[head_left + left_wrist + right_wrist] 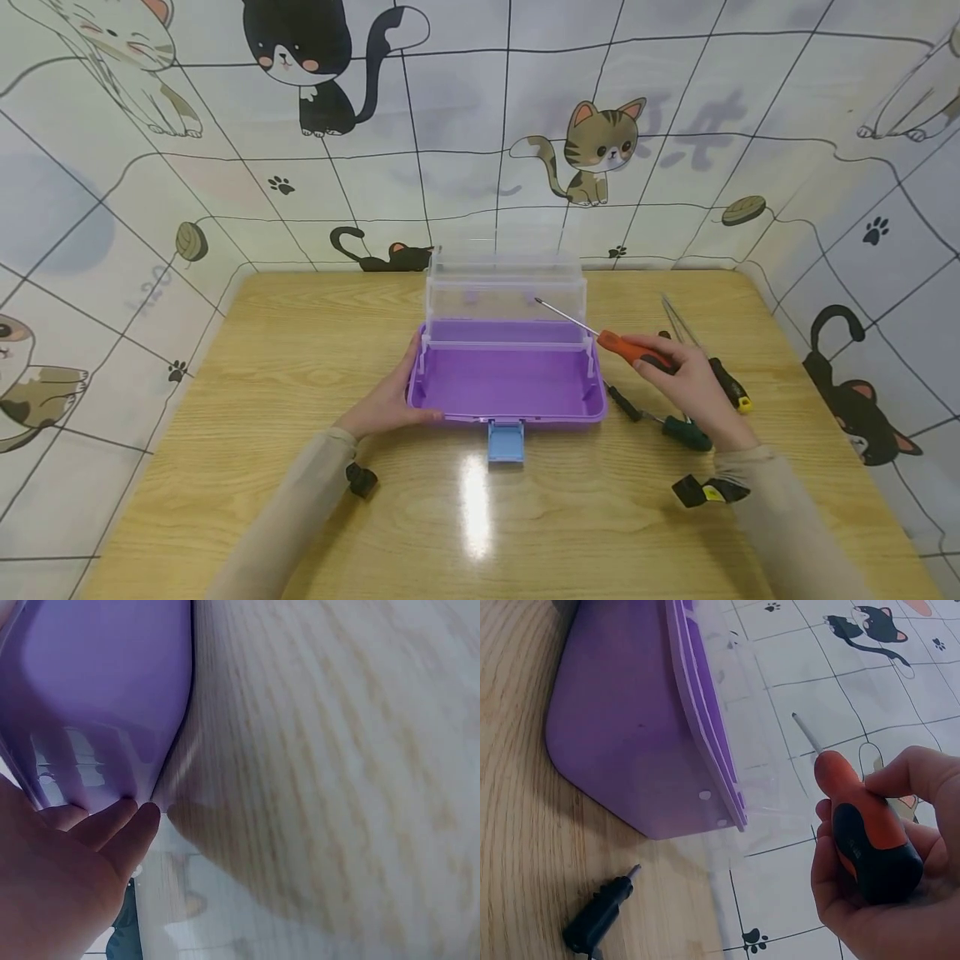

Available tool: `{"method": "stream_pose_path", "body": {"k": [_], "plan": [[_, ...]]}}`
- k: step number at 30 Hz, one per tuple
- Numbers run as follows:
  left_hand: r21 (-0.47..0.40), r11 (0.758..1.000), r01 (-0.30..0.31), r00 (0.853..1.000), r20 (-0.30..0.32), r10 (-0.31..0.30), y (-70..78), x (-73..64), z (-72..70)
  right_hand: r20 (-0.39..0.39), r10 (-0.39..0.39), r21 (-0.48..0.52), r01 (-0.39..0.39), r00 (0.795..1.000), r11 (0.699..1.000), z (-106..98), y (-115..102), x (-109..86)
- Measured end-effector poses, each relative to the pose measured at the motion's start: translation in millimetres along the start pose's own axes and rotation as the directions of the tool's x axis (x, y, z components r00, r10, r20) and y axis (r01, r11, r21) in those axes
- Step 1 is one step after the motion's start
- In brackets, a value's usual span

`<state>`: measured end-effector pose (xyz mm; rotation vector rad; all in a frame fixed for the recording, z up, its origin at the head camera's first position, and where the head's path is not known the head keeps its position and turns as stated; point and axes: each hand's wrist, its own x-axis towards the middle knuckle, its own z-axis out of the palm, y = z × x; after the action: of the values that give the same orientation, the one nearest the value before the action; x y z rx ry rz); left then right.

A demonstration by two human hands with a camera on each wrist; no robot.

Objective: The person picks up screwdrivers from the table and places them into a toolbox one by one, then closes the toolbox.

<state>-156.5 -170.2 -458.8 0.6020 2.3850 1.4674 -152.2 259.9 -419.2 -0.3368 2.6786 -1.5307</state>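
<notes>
A purple toolbox (pixel 502 379) stands on the table with its clear lid (pixel 504 292) raised at the back and its blue latch (pixel 506 442) hanging down in front. Its tray holds nothing that I can see. My left hand (pixel 390 400) holds the box's left front corner, thumb along the front rim, fingertips against the end wall in the left wrist view. In my right hand (pixel 693 383) is a screwdriver (pixel 870 832) with an orange and black handle, gripped above the box's right side. Its thin shaft points up and left over the box.
Right of the box lie a small black-handled tool (pixel 624 403), a green-handled tool (pixel 686 433) and a black-and-yellow-handled tool (pixel 729 385). A long metal tool (pixel 678 321) lies behind them, partly hidden by my hand. A cat-patterned sheet (pixel 465 183) surrounds the wooden table (pixel 300 358).
</notes>
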Motion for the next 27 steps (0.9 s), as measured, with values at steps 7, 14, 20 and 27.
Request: {"method": "stream_pose_path", "body": {"k": [7,14,20,27], "plan": [[0.039,0.999,0.004,1.000,-0.023,-0.003,-31.4,6.7,3.6,0.042,0.000,-0.044,0.002,0.999,0.999,4,-5,1.9],[0.020,1.000,0.009,1.000,-0.021,-0.008,-30.4,6.3,3.3,0.078,-0.032,0.008,0.031,0.996,0.999,8,-4,4.0],[0.002,1.000,0.026,1.000,-0.001,-0.026,-1.1,0.4,-0.1,0.087,-0.080,0.037,0.077,0.993,0.996,12,-5,5.5],[0.000,1.000,0.015,1.000,0.003,-0.015,7.6,-1.2,-1.4,0.119,-0.075,0.040,0.071,0.990,0.997,19,-5,8.7]]}}
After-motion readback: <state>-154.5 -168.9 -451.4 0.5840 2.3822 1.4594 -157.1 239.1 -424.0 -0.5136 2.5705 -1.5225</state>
